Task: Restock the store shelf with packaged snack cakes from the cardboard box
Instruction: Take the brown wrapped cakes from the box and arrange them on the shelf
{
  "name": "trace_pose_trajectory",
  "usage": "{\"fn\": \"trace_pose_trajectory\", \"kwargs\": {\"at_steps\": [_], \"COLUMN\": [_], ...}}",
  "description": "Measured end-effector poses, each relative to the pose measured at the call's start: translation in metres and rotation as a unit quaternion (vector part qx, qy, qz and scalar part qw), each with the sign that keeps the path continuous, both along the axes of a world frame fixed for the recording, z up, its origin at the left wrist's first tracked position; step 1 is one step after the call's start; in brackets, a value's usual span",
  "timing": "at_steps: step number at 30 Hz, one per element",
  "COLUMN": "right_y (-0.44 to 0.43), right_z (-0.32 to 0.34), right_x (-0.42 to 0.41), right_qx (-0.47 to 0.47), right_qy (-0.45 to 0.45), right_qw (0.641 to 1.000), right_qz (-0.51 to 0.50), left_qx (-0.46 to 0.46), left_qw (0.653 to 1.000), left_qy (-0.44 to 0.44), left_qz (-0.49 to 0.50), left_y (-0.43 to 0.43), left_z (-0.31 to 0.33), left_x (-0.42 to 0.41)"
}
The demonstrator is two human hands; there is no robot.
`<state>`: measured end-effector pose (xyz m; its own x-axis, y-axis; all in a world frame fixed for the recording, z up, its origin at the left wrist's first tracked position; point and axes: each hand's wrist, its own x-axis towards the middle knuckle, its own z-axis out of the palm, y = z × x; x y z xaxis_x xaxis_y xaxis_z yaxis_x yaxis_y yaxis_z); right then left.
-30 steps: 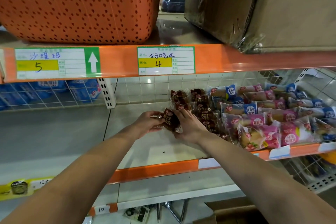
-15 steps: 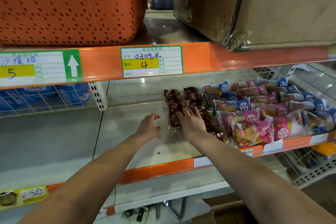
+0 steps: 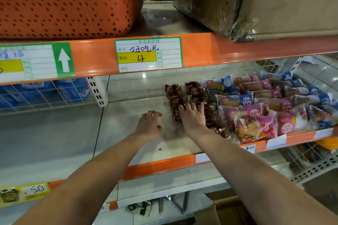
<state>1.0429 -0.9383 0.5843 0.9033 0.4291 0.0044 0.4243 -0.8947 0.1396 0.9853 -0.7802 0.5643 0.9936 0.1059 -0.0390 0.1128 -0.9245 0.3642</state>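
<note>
On the pale grey shelf, the flat right hand should press the dark-brown wrapped snack cake flush; left hand loose, empty.

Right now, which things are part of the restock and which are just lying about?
Job: brown snack cakes, shelf, open cardboard box.
Lying about: orange basket, wrapped carton, pink and blue bread packs, price tag.
</note>
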Motion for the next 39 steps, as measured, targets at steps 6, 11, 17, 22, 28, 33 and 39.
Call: {"fn": "trace_pose_trajectory", "kwargs": {"at_steps": [6,11,17,22,28,33,39], "right_y": [-0.006,-0.014,-0.039,-0.098,-0.175,-0.226,-0.284], "right_z": [-0.005,0.005,0.036,0.057,0.040,0.011,-0.010], "right_x": [-0.007,-0.013,-0.009,-0.026,-0.082,-0.147,-0.188], "right_qx": [0.025,0.055,0.096,0.098,0.082,0.058,0.055], "right_qy": [0.027,0.004,-0.063,-0.050,-0.045,-0.009,0.022], "right_qw": [0.999,0.998,0.993,0.984,0.964,0.938,0.911], "right_qz": [-0.020,-0.022,-0.042,-0.139,-0.251,-0.342,-0.408], "left_qx": [-0.002,0.001,0.018,0.001,-0.014,-0.058,-0.020], "left_qw": [1.000,0.999,0.989,0.977,0.946,0.907,0.880], "left_qy": [-0.007,-0.040,-0.124,-0.142,-0.152,-0.130,-0.043], "left_qz": [0.001,-0.022,-0.082,-0.158,-0.286,-0.396,-0.473], "left_y": [0.001,-0.003,-0.020,-0.064,-0.161,-0.244,-0.295], "left_z": [0.008,0.018,0.047,0.064,0.068,0.042,-0.004], "left_x": [0.000,-0.002,0.007,0.018,0.014,-0.020,-0.063]}}
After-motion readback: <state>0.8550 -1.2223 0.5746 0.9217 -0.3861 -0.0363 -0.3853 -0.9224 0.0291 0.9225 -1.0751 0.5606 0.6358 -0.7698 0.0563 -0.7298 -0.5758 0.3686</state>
